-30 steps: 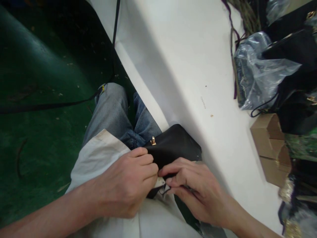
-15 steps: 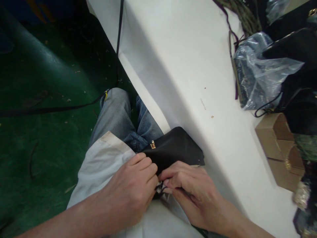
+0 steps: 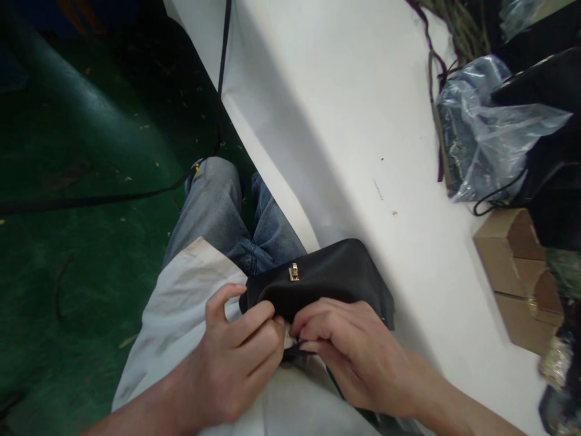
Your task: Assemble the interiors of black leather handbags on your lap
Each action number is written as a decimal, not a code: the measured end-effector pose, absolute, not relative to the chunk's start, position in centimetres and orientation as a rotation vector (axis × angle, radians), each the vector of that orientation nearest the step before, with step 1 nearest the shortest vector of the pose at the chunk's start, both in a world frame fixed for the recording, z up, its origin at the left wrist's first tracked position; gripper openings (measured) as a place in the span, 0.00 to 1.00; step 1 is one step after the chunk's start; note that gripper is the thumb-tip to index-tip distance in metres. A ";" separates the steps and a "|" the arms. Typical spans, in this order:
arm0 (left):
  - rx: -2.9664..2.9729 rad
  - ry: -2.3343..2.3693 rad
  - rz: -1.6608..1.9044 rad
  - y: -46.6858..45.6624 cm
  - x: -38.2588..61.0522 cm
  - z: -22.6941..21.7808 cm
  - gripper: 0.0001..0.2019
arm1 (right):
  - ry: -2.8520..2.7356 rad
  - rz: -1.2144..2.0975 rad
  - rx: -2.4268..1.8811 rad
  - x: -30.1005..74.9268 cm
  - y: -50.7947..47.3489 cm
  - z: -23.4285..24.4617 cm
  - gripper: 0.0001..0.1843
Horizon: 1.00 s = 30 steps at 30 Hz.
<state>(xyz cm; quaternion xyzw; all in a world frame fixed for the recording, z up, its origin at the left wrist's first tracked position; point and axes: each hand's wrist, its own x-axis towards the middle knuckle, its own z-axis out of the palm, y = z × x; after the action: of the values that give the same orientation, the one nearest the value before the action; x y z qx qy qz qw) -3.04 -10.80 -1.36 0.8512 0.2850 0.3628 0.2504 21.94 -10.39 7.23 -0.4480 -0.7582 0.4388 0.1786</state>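
A black leather bag [image 3: 336,272] with a small gold turn-lock clasp [image 3: 294,272] lies across my lap against the table edge. My left hand [image 3: 247,357] grips the bag's near edge, its fingers curled and the index finger lifted off to the left. Close beside it, my right hand [image 3: 354,351] pinches at the bag's opening with thumb and fingertips. Between the two hands a bit of pale lining and a dark edge show. Whatever small part the right fingertips pinch is hidden.
The white table [image 3: 336,121] runs diagonally to my right. On it stand a cardboard box [image 3: 512,272] and a clear plastic bag [image 3: 485,133], beside black bags and cords [image 3: 463,30]. A black strap [image 3: 113,198] crosses above the green floor [image 3: 91,266] at left.
The black bag has shifted slightly right and its front shows more fully. My left index finger has lifted away from the bag. The right hand stays pinching in nearly the same place.
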 end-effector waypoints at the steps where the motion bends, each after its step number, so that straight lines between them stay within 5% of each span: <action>1: 2.302 0.781 1.014 -10.8 -2.9 -1.3 0.10 | -2.122 1.229 -1.275 21.9 -10.5 7.2 0.09; 13: 2.190 0.475 0.868 -8.1 -3.1 -0.2 0.08 | -1.903 1.621 -1.346 22.1 -7.6 9.2 0.07; 24: 2.029 0.585 0.826 -6.3 -3.5 -0.5 0.17 | -1.719 1.746 -1.241 20.8 -4.5 6.8 0.09; 30: 2.094 0.624 0.835 -6.7 -3.5 -0.6 0.15 | -1.421 2.107 -1.481 21.3 -4.0 6.1 0.06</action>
<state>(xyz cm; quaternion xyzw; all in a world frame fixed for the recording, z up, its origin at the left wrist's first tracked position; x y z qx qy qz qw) -3.50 -6.75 -0.55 0.8241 0.2454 0.3287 0.3906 21.27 -3.98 6.15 -0.5009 -0.4809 0.7126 0.1000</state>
